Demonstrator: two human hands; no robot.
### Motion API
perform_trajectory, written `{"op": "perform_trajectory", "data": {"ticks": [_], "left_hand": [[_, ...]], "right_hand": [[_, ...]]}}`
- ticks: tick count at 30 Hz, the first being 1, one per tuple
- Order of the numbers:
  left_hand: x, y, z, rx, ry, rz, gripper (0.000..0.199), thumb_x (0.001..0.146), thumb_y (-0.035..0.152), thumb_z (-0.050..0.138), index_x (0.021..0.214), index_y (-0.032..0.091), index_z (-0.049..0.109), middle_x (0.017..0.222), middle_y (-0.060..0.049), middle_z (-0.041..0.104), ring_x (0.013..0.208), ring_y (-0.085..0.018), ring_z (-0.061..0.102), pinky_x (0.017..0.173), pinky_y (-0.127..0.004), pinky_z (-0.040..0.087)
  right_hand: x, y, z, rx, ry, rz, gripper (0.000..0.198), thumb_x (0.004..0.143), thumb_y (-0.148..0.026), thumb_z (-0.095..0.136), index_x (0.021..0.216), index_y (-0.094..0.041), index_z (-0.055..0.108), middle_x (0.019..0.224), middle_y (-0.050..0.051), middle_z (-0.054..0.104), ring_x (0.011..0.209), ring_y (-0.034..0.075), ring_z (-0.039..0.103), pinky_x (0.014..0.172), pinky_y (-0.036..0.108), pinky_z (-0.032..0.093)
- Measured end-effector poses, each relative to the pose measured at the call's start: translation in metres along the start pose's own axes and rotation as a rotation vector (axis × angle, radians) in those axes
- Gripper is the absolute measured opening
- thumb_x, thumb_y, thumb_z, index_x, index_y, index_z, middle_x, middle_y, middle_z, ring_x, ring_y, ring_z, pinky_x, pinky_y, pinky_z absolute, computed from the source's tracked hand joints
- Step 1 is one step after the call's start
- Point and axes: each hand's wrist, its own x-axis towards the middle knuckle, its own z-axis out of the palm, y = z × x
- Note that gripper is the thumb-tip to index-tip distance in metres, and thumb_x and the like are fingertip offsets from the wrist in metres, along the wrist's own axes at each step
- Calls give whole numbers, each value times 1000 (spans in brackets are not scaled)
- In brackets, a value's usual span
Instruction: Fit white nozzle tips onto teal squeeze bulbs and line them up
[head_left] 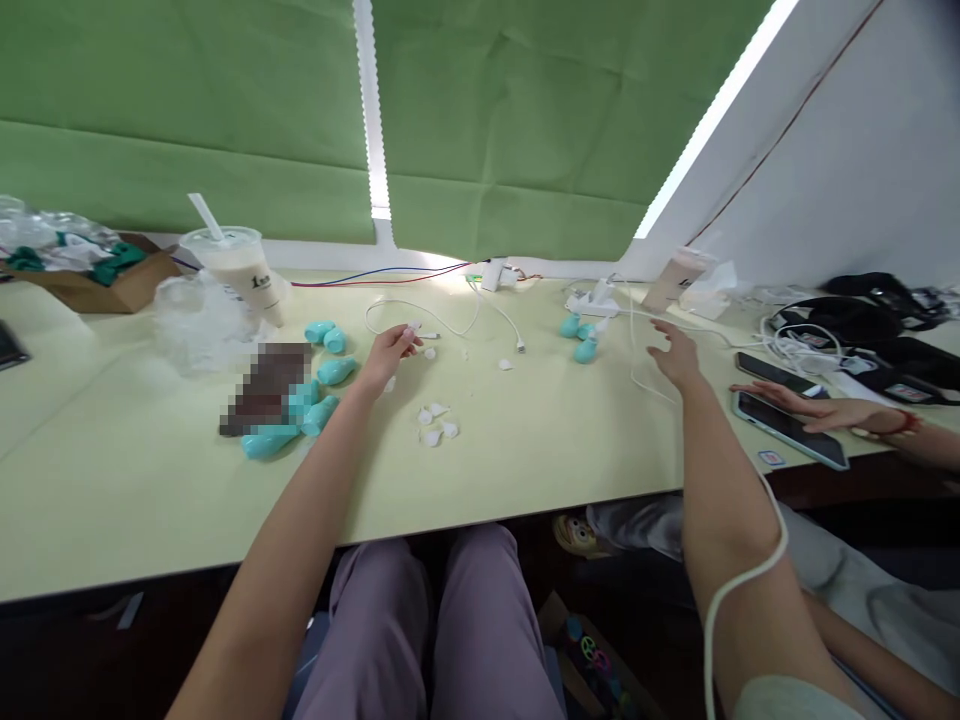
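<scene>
Three teal pcs (585, 351) lie L of your nearer R hand (677, 357), fingers spread, twd bench (525, 450) back edge; L hand (387, 358) grip: can't tell.

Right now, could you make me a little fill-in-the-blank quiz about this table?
1. Between the person's left hand and right hand, the ____ one is nearer the cup with a straw.
2. The turquoise pieces nearest the right hand lie to its ____.
3. The covering behind the table is coloured ____.

Missing words: left; left; green.
</scene>
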Motion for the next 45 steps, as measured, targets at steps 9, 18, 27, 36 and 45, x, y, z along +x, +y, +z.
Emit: {"op": "perform_trajectory", "data": {"ticks": [9,18,27,36,45], "left_hand": [[-1,4,1,117,-20,26,43,74,57,60,83,15,64,84,-6,64,66,-11,50,67,-27,39],[-1,3,-2,167,-14,15,41,77,55,58,89,17,66,85,-6,64,66,-11,51,65,-27,39],[-1,6,-1,235,-18,4,41,75,56,59,83,16,64,84,-6,65,66,-12,50,66,-27,39],[-1,4,-2,247,-12,8,42,75,57,59,82,16,65,85,-6,65,67,-13,51,66,-28,39],[0,0,-4,224,-19,17,44,74,59,60,83,16,66,86,-7,66,67,-13,52,66,-28,39]], "right_hand": [[35,-40,36,-353,-264,-167,59,80,-23,50,137,-31,40,145,6,41,132,33,34,101,58,34],[54,-41,59,-332,-305,-99,35,76,-33,58,110,-25,59,123,11,60,113,32,52,89,50,39],[63,-34,16,-126,-332,-122,37,62,-48,70,91,-25,64,97,4,69,89,24,61,70,32,42],[57,-81,-1,-464,-341,-280,29,69,-33,71,96,-22,71,99,11,68,95,34,58,79,43,42],[70,-85,4,-294,-468,-335,28,66,-12,66,92,-21,70,88,4,67,84,22,62,76,32,48]]}}
